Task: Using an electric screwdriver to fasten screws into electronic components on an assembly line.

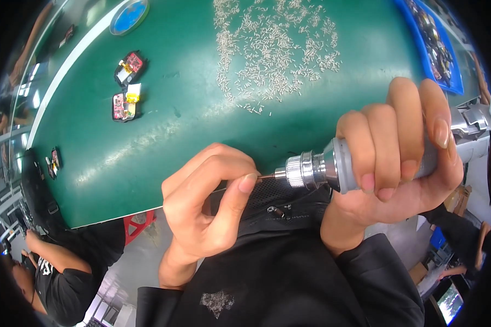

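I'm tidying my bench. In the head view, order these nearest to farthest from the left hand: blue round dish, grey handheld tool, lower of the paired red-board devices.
1. Grey handheld tool: just right of the left hand.
2. Lower red-board device: ahead and left, on the green table.
3. Blue round dish: also left, farther up the table.

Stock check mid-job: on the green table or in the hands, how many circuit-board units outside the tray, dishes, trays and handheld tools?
Circuit-board units: 3
Round blue dish: 1
Blue tray: 1
Grey handheld tool: 1
Total: 6
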Tool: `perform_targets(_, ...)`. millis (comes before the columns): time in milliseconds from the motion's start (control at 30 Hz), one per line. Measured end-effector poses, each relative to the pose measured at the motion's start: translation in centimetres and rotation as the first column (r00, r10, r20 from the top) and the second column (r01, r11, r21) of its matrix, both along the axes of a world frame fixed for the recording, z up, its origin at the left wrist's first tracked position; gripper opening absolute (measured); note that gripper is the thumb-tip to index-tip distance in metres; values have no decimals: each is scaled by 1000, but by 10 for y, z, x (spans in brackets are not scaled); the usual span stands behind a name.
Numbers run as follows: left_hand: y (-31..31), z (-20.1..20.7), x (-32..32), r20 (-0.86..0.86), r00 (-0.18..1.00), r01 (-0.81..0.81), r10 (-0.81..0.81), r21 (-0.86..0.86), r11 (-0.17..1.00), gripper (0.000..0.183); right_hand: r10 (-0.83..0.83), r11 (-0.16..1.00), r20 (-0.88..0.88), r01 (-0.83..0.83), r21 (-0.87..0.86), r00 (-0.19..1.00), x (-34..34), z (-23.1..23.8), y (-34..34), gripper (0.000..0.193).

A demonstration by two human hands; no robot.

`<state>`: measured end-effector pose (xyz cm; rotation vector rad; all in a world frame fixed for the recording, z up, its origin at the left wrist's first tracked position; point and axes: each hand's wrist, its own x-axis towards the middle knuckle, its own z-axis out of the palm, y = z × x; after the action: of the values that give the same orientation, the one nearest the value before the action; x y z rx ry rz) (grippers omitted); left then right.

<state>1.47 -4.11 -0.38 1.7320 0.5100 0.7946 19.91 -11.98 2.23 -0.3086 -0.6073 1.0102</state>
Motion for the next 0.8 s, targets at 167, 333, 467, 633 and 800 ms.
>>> perform_targets(167, -6, -3, 3, -33, 998, -48, 47, -51, 997, 4, -30, 999, -85, 31, 13, 996, -1, -9, 2, 13)
perform_targets(333, -12, -3, 7, 55, 998, -20, 31, -188, 982, 3, -93, 996, -201, 94, -4, 975, -2, -9, 2, 13)
perform_targets(467, -14, -4, 5, 143, 990, 48, 20, -455, 889, 11, -132, 990, -259, 138, 4, 957, -4, -9, 3, 12)
perform_targets(633, -16, -10, 0, 217, 975, 89, 47, -575, 813, 12, -182, 982, -294, 186, -14, 938, -8, -3, 2, 15)
perform_targets(800, -17, -7, 3, 188, 981, 74, 44, -575, 815, 29, -189, 982, -282, 189, -27, 941, -11, -2, 2, 17)
